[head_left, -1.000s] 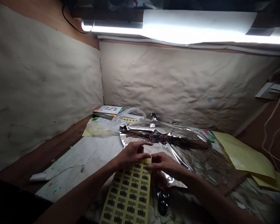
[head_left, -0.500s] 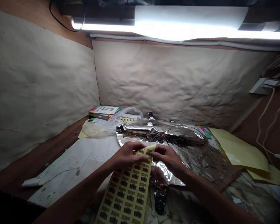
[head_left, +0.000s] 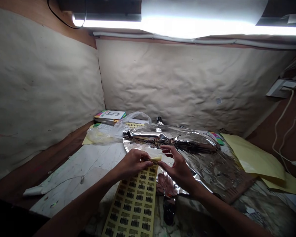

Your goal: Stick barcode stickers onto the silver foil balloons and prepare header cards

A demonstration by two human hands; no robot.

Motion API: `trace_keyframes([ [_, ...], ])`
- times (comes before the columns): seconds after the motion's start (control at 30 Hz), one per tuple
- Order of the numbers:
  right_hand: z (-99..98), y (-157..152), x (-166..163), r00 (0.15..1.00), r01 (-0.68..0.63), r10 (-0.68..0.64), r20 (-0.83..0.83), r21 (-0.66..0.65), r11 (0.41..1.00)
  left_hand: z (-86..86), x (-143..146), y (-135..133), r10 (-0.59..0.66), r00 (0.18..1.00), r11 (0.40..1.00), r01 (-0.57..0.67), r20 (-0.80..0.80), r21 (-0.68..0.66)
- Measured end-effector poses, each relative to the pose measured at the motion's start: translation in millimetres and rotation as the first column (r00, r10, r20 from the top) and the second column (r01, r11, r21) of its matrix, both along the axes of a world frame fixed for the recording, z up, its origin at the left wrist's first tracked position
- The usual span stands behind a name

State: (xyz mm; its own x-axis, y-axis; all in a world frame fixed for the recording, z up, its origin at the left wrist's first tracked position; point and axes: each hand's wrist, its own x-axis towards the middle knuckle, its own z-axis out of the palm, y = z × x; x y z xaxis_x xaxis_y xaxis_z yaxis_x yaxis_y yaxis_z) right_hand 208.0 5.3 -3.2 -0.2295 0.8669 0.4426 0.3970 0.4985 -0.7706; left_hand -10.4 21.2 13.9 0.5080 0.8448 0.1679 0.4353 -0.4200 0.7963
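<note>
A yellow sheet of small barcode stickers (head_left: 135, 204) lies on the worktop in front of me, its far edge bent upward. My left hand (head_left: 133, 163) is closed, pinching that bent top edge. My right hand (head_left: 175, 166) hovers just right of the edge, thumb and forefinger close to the sheet's corner and the other fingers spread; whether it grips a sticker I cannot tell. A crinkled silver foil bag (head_left: 177, 144) lies right behind and under my right hand.
A clear plastic bag (head_left: 106, 133) and a colourful box marked 5 (head_left: 110, 115) sit at the back left. Yellow backing sheets (head_left: 256, 161) lie at the right. A dark small object (head_left: 169, 210) rests beside the sticker sheet. White cables (head_left: 283, 131) hang at the right wall.
The sheet's top edge has been folded further over. My right hand has opened its fingers and shifted slightly right of the edge.
</note>
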Motion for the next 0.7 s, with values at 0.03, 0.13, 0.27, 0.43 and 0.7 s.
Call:
trace_keyframes([
  [0.03,1.5,-0.9,-0.3,0.999,-0.047,0.047,0.022,0.020,0.999,0.6,-0.3,-0.1,-0.011,1.000,1.000,0.011,0.008,-0.012],
  [0.13,4.5,-2.2,-2.3,0.985,-0.170,0.169,-0.020,-0.066,0.983,2.0,-1.2,-0.6,-0.034,0.999,0.999,0.035,0.035,-0.031],
  [0.27,5.9,-0.3,-4.2,0.969,-0.232,0.209,-0.129,-0.196,0.953,3.0,-1.2,-0.9,-0.047,0.999,0.998,0.047,0.007,-0.031],
  [0.43,7.4,-0.1,-5.1,0.973,-0.227,0.210,-0.095,-0.233,0.946,3.3,0.3,-1.8,-0.060,0.998,0.997,0.061,0.010,-0.055],
  [0.7,4.2,-4.4,-8.4,0.984,-0.116,0.118,0.131,-0.021,0.993,7.5,4.8,-7.2,0.067,0.994,0.998,-0.065,-0.087,0.019],
])
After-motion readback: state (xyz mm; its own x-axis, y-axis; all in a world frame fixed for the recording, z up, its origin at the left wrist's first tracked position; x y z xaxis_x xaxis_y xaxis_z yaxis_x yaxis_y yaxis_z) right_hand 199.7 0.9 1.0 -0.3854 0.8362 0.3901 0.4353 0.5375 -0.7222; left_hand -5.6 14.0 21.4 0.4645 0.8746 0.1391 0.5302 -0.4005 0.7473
